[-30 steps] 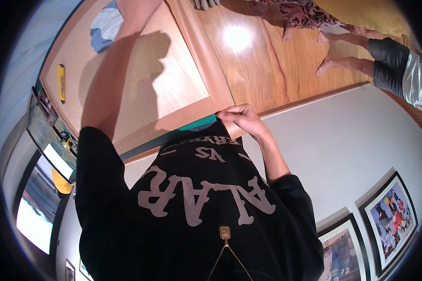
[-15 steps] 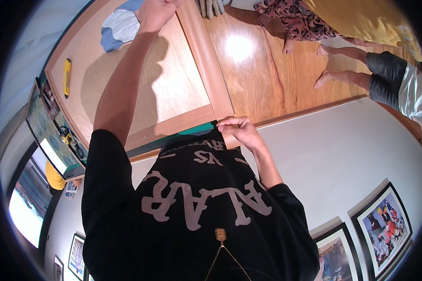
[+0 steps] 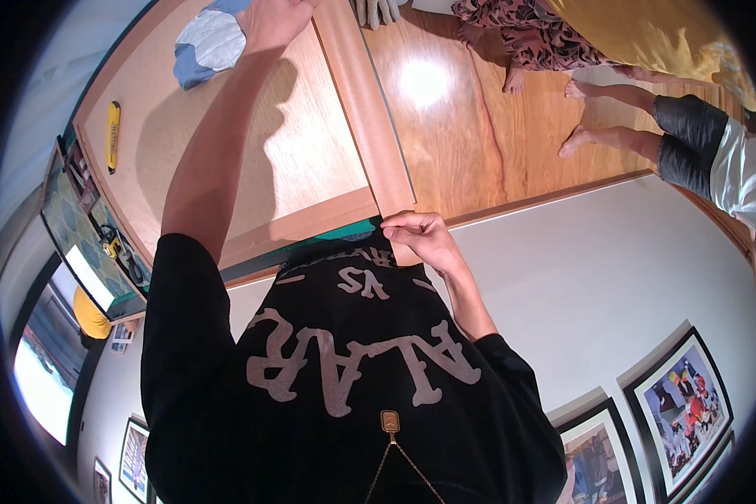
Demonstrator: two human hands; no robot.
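Observation:
A pale wooden panel (image 3: pixel 311 151) lies before me, with brown strips along its edges. My left hand (image 3: pixel 279 18) reaches to the far end of the broad tan strip (image 3: pixel 357 92) on the panel's right side. Its fingers look bent together, but the picture's top edge cuts them off. At the near corner, my right hand (image 3: pixel 428 241) pinches the near end of that strip, thumb against fingers. Beside my left hand is a crumpled blue and white cloth (image 3: pixel 210 49). A long yellow tool (image 3: pixel 112 137), perhaps a utility knife, rests near the panel's left edge.
Left of the panel, a patterned surface (image 3: pixel 61 197) bears a yellow and black tool (image 3: pixel 112 242). A grey glove (image 3: pixel 378 12) is at the top. Two people (image 3: pixel 689 126) are at the upper right on the wooden floor (image 3: pixel 462 160). Framed pictures (image 3: pixel 685 412) hang on the white wall.
The view has shifted slightly, so most things sit a little further left. Both hands keep nearly the same places at the strip; nothing is visibly let go.

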